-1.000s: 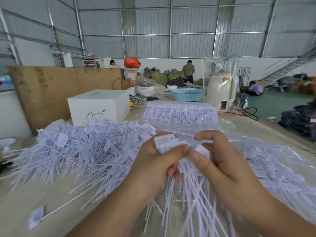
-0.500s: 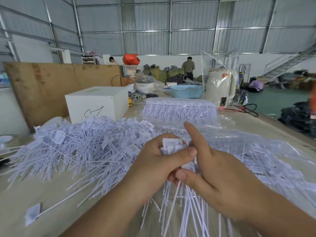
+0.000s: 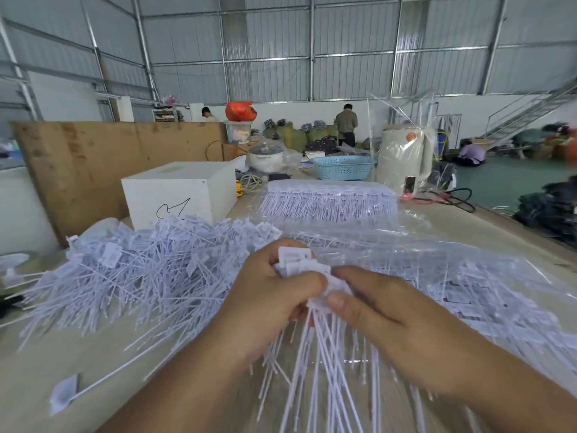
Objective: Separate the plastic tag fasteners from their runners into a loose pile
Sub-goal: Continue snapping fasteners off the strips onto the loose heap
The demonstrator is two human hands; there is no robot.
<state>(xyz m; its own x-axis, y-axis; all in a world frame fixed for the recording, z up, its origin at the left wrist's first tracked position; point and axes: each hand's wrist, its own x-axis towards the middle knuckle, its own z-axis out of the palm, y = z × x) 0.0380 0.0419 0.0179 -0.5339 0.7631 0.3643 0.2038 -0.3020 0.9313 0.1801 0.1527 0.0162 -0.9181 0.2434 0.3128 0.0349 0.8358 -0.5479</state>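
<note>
— So, what lies at the left?
— A loose pile of white tag fasteners (image 3: 150,270) on the table (image 3: 46,364), beside a white box (image 3: 184,192)
— And the hands?
— Left hand (image 3: 268,304) and right hand (image 3: 390,320) meet, both pinching one fastener bunch (image 3: 307,270), stems hanging down

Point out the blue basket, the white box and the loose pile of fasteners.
blue basket (image 3: 342,167): head view, front wall.
white box (image 3: 181,195): head view, front face.
loose pile of fasteners (image 3: 150,270): head view, middle of the heap.
</note>
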